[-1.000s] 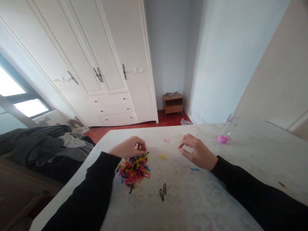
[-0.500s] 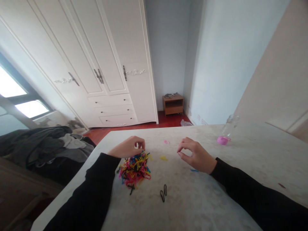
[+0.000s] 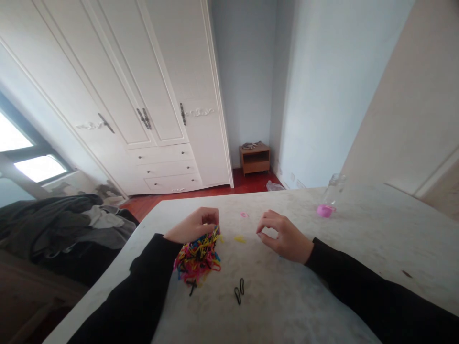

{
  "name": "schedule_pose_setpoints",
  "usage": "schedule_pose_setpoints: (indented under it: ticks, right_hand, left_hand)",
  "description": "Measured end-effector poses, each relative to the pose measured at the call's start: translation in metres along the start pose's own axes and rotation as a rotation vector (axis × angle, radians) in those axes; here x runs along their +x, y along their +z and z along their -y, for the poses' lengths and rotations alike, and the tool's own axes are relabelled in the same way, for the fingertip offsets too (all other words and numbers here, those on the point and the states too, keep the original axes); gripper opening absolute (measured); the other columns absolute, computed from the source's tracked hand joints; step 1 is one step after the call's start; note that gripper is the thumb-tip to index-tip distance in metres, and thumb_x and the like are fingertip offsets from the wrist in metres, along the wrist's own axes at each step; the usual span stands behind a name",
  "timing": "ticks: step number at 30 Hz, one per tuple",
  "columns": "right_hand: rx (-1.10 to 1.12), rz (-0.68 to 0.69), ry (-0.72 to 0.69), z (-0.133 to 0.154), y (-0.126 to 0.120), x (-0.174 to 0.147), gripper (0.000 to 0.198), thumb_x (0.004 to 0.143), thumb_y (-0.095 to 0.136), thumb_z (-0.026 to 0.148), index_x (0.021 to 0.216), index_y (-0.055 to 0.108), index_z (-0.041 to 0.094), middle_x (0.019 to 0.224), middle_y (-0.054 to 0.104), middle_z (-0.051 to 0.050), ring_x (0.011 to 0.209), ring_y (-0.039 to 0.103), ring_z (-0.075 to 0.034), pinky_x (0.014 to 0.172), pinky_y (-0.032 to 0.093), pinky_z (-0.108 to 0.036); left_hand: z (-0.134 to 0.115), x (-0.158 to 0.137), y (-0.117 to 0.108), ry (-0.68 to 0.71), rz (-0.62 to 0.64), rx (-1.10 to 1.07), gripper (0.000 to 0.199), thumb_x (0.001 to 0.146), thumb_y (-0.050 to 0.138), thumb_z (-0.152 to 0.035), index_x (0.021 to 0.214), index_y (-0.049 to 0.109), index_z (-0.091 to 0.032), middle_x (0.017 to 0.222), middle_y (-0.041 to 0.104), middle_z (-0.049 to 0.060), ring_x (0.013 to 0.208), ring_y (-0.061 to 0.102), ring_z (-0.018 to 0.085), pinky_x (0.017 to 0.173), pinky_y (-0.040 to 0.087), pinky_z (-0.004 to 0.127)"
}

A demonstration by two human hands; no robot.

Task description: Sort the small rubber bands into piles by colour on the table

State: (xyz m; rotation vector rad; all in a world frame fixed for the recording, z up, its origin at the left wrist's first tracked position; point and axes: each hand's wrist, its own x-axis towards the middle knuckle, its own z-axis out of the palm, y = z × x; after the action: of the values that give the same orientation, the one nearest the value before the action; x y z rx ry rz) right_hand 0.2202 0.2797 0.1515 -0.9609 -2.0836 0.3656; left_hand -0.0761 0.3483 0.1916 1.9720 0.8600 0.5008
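2 hands (image 3: 286, 237), 1 band pile (image 3: 198, 261), 2 black bands (image 3: 239, 296), perhaps 2 yellow bands (image 3: 240, 239)

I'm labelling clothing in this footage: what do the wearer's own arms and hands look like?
Long, plain black sleeves reach down both arms to the wrists. The left hand and right hand are bare; no gloves, watch or ring shows.

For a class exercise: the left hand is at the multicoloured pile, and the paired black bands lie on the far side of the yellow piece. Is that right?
Not quite: the head view shows the paired black bands on the near side of the yellow piece. The left hand is at the multicoloured pile.
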Motion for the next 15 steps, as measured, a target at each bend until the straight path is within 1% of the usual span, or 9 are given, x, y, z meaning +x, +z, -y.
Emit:
schedule_pose_setpoints:
  ticks: [3, 5, 8, 11, 13, 15]
  right_hand:
    - [0.008, 0.016, -0.038, 0.007, 0.000, 0.000, 0.013, 0.087, 0.065, 0.008, 0.087, 0.068, 0.021, 0.087, 0.068, -0.004, 0.088, 0.063, -0.021, 0.082, 0.052, -0.036]
    - [0.007, 0.043, -0.089, 0.015, -0.001, -0.001, 0.012, 0.090, 0.066, 0.013, 0.097, 0.069, 0.022, 0.095, 0.071, -0.005, 0.094, 0.064, -0.022, 0.085, 0.054, -0.038]
    - [0.012, 0.083, -0.186, 0.027, -0.002, -0.002, 0.021, 0.094, 0.065, 0.017, 0.114, 0.067, 0.024, 0.110, 0.071, -0.008, 0.105, 0.065, -0.024, 0.093, 0.056, -0.040]
    - [0.019, 0.078, -0.247, 0.035, 0.002, -0.002, 0.032, 0.096, 0.065, 0.019, 0.128, 0.063, 0.027, 0.124, 0.068, -0.010, 0.115, 0.065, -0.024, 0.100, 0.056, -0.042]
    - [0.014, 0.054, -0.264, 0.037, 0.008, -0.001, 0.034, 0.098, 0.065, 0.021, 0.131, 0.062, 0.029, 0.129, 0.066, -0.010, 0.119, 0.064, -0.024, 0.104, 0.055, -0.044]
    - [0.014, 0.022, -0.273, 0.038, 0.016, 0.002, 0.030, 0.099, 0.066, 0.025, 0.129, 0.062, 0.028, 0.124, 0.068, -0.010, 0.117, 0.065, -0.025, 0.106, 0.054, -0.047]
  left_hand:
    - [-0.005, 0.003, 0.011, 0.010, 0.023, -0.133, 0.008, 0.073, 0.065, -0.022, 0.077, 0.061, -0.016, 0.074, 0.073, 0.004, 0.063, 0.060, 0.013, 0.060, 0.043, 0.025]
    - [-0.009, 0.003, 0.019, 0.018, 0.024, -0.185, 0.010, 0.073, 0.066, -0.022, 0.078, 0.061, -0.015, 0.074, 0.074, 0.004, 0.061, 0.059, 0.012, 0.060, 0.043, 0.024]
    - [-0.016, 0.003, 0.029, 0.012, 0.024, -0.258, 0.010, 0.073, 0.066, -0.021, 0.079, 0.061, -0.015, 0.075, 0.073, 0.004, 0.062, 0.060, 0.012, 0.060, 0.044, 0.024]
    - [-0.023, 0.003, 0.036, -0.002, 0.039, -0.301, 0.007, 0.072, 0.064, -0.018, 0.078, 0.061, -0.015, 0.074, 0.073, 0.003, 0.061, 0.059, 0.012, 0.061, 0.045, 0.024]
    - [-0.026, 0.003, 0.040, -0.003, 0.050, -0.311, 0.006, 0.072, 0.064, -0.018, 0.077, 0.061, -0.015, 0.073, 0.072, 0.002, 0.061, 0.059, 0.011, 0.061, 0.045, 0.024]
    - [-0.028, 0.003, 0.044, 0.000, 0.055, -0.305, 0.006, 0.074, 0.065, -0.018, 0.077, 0.061, -0.015, 0.071, 0.071, 0.002, 0.062, 0.059, 0.011, 0.061, 0.045, 0.024]
